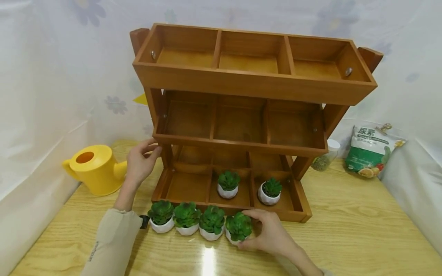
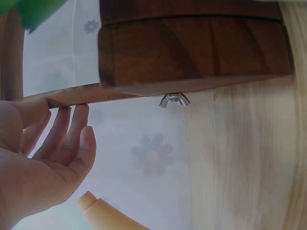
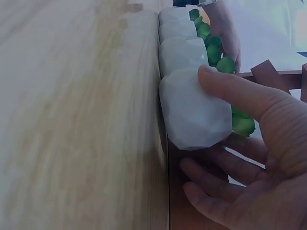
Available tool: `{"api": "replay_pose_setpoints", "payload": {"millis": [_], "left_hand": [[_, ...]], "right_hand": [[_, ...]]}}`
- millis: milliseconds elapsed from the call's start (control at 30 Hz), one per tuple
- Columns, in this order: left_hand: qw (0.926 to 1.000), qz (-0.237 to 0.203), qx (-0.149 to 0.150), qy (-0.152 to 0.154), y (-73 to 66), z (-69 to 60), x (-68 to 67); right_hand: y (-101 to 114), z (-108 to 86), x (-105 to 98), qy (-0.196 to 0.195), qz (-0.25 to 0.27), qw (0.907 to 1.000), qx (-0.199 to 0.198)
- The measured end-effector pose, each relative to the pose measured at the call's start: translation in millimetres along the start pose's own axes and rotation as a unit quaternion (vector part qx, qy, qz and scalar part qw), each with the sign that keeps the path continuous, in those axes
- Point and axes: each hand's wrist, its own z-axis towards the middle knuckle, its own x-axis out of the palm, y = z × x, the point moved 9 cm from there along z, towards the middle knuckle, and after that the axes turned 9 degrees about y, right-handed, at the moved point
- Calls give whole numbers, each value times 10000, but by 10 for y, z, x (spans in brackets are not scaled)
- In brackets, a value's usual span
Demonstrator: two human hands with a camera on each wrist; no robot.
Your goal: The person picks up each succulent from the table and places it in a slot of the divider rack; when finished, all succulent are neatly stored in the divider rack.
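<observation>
In the head view, a row of potted succulents in white faceted pots stands before a wooden three-tier shelf [image 1: 241, 143]. My right hand [image 1: 271, 234] holds the rightmost succulent [image 1: 238, 227] of that row, thumb on the near side of its white pot [image 3: 196, 110] and fingers behind. Beside it is another potted succulent [image 1: 211, 222], with more farther left. My left hand [image 1: 141, 161] is at the shelf's left side, its fingertips touching the wooden post [image 2: 72, 95]. Two potted plants sit in the bottom tier, one in the middle compartment [image 1: 228, 184] and one in the right [image 1: 270, 191].
A yellow watering can [image 1: 98, 168] stands left of the shelf. At the right are a lidded clear jar [image 1: 324, 155] and a green-and-white bag [image 1: 371, 151] with a clip. A wing nut [image 2: 174, 99] sticks out from the shelf's side.
</observation>
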Motion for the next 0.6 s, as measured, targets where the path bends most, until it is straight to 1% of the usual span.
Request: {"api": "replay_pose_setpoints", "payload": {"millis": [100,167,267,433,600], "left_hand": [[10000,-19,4,4,-11,22,20],[10000,-33,24,-16,-12,17,19],[10000,-38,69,-34,-16,15,20],[10000,-3,-37,-3,-8,7,13],[10000,4,-56,-4,-2,8,19]], "right_hand": [[-21,-11,-24,36,33,10000,-17],[-37,-18,-36,91,154,9998,-23],[-46,-13,-92,86,437,9989,-115],[-42,9,-181,60,990,9950,-93],[38,48,-258,16,1478,9889,-135]]}}
